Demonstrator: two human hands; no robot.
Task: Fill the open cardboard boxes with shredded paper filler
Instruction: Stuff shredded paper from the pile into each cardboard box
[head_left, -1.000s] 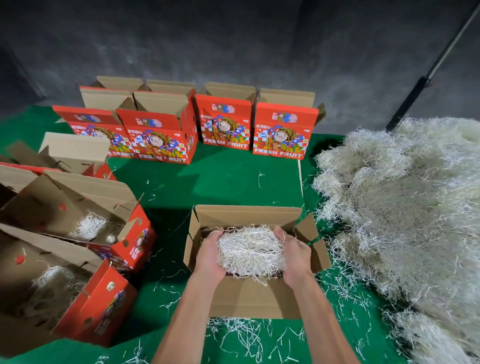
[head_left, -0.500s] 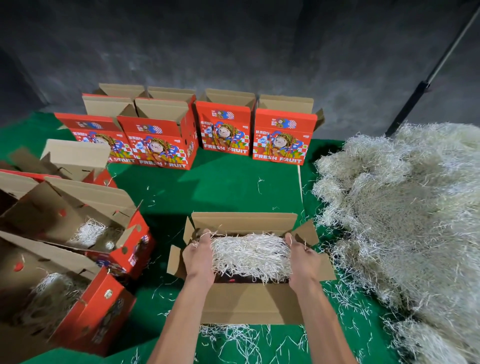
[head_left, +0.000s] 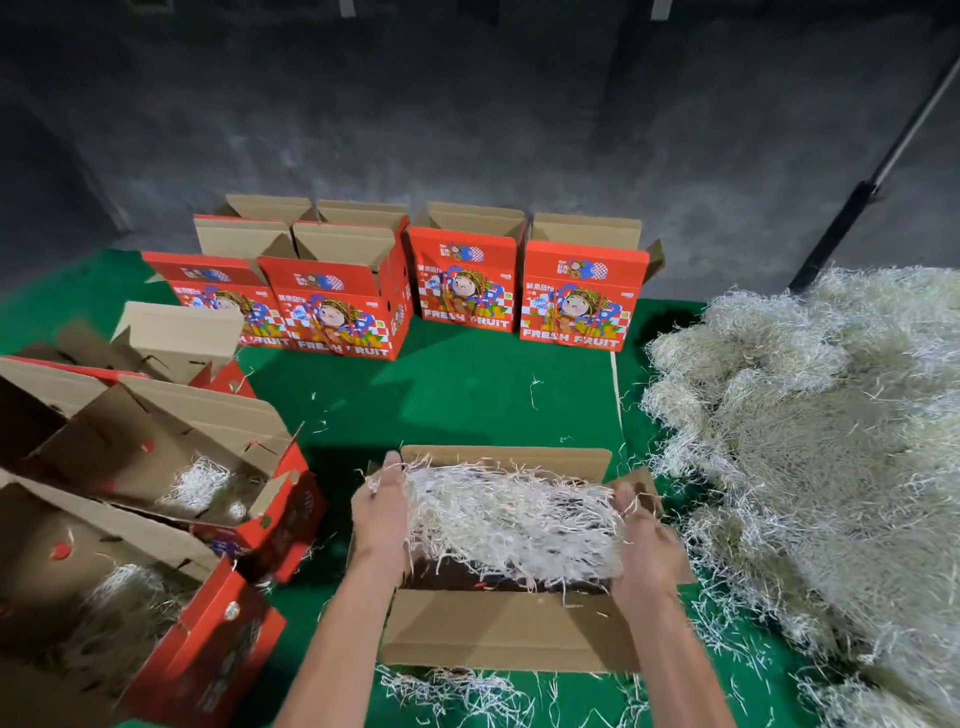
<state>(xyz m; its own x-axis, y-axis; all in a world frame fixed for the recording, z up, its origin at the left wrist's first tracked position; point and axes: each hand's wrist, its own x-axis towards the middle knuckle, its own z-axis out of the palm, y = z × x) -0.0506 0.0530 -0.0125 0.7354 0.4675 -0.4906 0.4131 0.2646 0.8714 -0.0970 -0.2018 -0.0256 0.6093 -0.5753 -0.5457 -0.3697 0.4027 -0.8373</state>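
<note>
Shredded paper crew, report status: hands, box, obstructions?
Left hand and right hand gripping filler wad over open box. Nothing blocking.

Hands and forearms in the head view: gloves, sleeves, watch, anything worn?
Nothing worn that shows. The left hand and right hand are bare, with no gloves, and I see no rings on the fingers, though motion blur softens the right hand. Both forearms are bare from wrist to the bottom edge of the frame: no sleeve, watch, band or marking in view.
</note>
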